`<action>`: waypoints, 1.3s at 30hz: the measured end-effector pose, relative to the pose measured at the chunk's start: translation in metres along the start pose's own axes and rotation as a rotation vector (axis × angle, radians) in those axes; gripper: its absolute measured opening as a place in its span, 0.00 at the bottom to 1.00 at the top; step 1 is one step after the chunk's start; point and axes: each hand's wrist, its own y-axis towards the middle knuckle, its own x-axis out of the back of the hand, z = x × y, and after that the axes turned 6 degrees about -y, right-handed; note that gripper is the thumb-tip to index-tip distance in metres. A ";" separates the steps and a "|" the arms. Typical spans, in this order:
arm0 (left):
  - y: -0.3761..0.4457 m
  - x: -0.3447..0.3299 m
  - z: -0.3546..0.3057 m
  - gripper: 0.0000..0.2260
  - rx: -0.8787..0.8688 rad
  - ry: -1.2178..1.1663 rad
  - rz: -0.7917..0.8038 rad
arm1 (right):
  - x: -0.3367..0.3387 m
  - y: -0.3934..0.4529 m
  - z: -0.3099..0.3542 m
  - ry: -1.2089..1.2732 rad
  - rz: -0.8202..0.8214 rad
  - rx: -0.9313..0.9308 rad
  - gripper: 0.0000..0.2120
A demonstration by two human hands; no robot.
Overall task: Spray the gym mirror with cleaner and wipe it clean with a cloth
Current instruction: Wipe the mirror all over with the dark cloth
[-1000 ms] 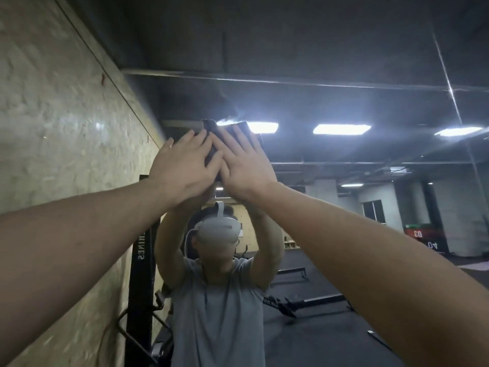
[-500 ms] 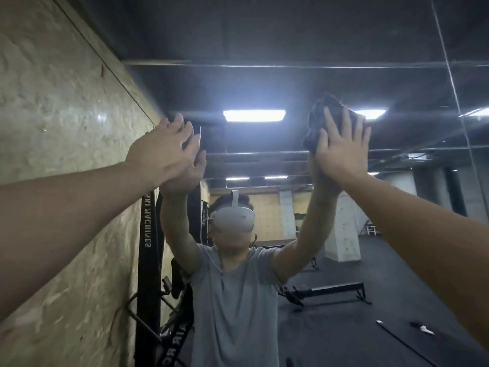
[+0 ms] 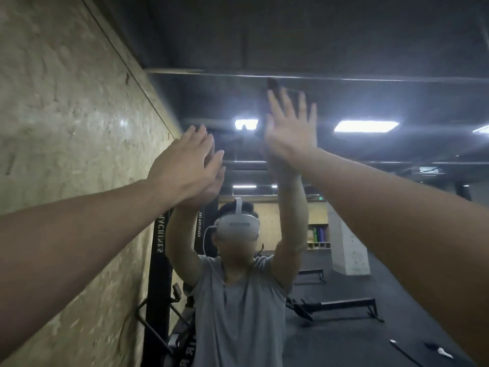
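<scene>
The gym mirror (image 3: 370, 207) fills the view ahead and reflects me with both arms raised. My right hand (image 3: 289, 131) lies flat with straight fingers, pressing a dark cloth (image 3: 272, 87) against the glass high up; only the cloth's top edge shows above my fingertips. My left hand (image 3: 185, 165) is flat on the mirror lower and to the left, fingers straight, holding nothing. No spray bottle is in view.
A chipboard wall (image 3: 66, 128) runs along the left, meeting the mirror's edge. A black upright machine frame (image 3: 158, 260) stands by that corner. The reflection shows dark gym floor, a rowing machine (image 3: 338, 305) and ceiling lights (image 3: 366, 126).
My right hand with the cloth swept right from beside my left hand, then came back left and higher. My left hand stayed flat on the glass at the left.
</scene>
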 end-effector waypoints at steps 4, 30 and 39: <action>-0.014 -0.003 0.022 0.34 -0.015 0.053 -0.008 | -0.007 -0.019 0.077 -0.077 0.020 0.224 0.27; -0.026 -0.021 -0.021 0.33 -0.161 0.029 0.089 | -0.027 -0.150 0.025 -0.049 0.052 -0.032 0.29; -0.036 -0.024 -0.020 0.35 -0.132 0.002 0.089 | -0.028 -0.158 0.014 -0.134 0.142 0.309 0.27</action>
